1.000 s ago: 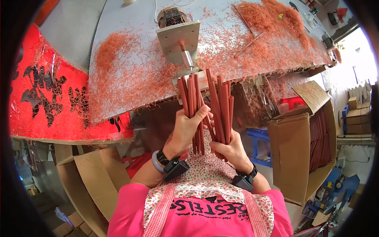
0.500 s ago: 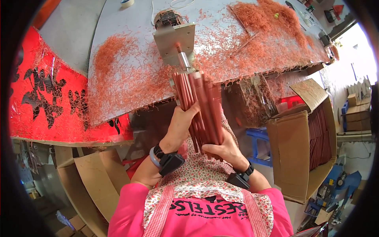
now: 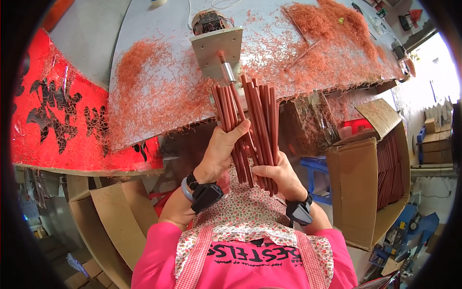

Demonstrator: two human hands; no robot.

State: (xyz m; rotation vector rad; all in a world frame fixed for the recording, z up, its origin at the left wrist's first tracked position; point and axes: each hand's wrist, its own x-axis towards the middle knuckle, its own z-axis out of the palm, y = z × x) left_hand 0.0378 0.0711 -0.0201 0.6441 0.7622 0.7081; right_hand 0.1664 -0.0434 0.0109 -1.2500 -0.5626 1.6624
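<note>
My left hand [image 3: 222, 149] is closed round a bundle of reddish-brown sticks [image 3: 225, 108], its thumb pressed across them. One stick leans away from that bundle, its top end at the tip of the shiny metal spindle [image 3: 227, 73]; I cannot tell whether it sits inside. A second bundle of the same sticks [image 3: 262, 120] is gripped near its lower end by my right hand [image 3: 280, 176], thumb on top. The two bundles stand side by side, upper ends fanned towards the table. Behind the spindle are an upright metal plate [image 3: 217, 45] and a dark motor [image 3: 209, 21].
Orange-red curly shavings [image 3: 332, 29] cover much of the pale table [image 3: 168, 14]. On the right, an open cardboard box [image 3: 353, 192] holds many similar sticks; a blue stool [image 3: 317, 180] stands beside it. More cardboard [image 3: 118, 216] and a red sheet with black lettering [image 3: 53, 111] lie left.
The right-hand bundle, blurred before, has shifted slightly right and now shows sharply. My left thumb has moved up and right, and a single stick now slants up to the spindle tip.
</note>
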